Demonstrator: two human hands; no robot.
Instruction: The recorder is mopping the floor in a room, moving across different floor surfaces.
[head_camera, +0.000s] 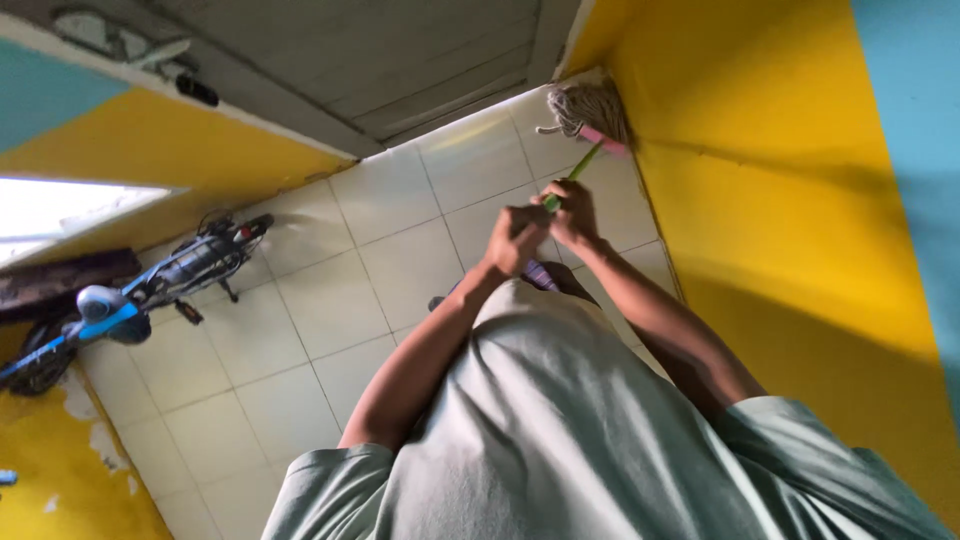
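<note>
Big picture first: a yellow wall (800, 250) runs down the right side, and everything here is placed off that wall. Spreading away from it is a floor of pale square tiles (330, 300), and across that floor, well apart from the wall, a small blue bicycle (130, 295) leans on the opposite yellow wall with its peeling paint. At the top, a grey door (420, 60) meets the wall at the corner.

Now the person, seen from above in a pale green shirt (560, 430), stands close beside the wall with both arms stretched forward. The mop (590, 115) is out in front, its stringy beige head pushed right into the corner, touching the foot of the wall where the tiles end. A pink collar joins the head to a green handle (580, 168), which slants back toward the hands.

The grip: the left hand (515, 240) is closed around the handle's upper end, and the right hand (575, 212) is closed around it just ahead, nearer the wall. Both fists are tight and stacked.

My read is that this is the corner stroke of mopping, with the head at full reach. The next move, I'd judge, calls for drawing the head back along the foot of the wall, keeping both hands firm and the strings flat on the tiles.
</note>
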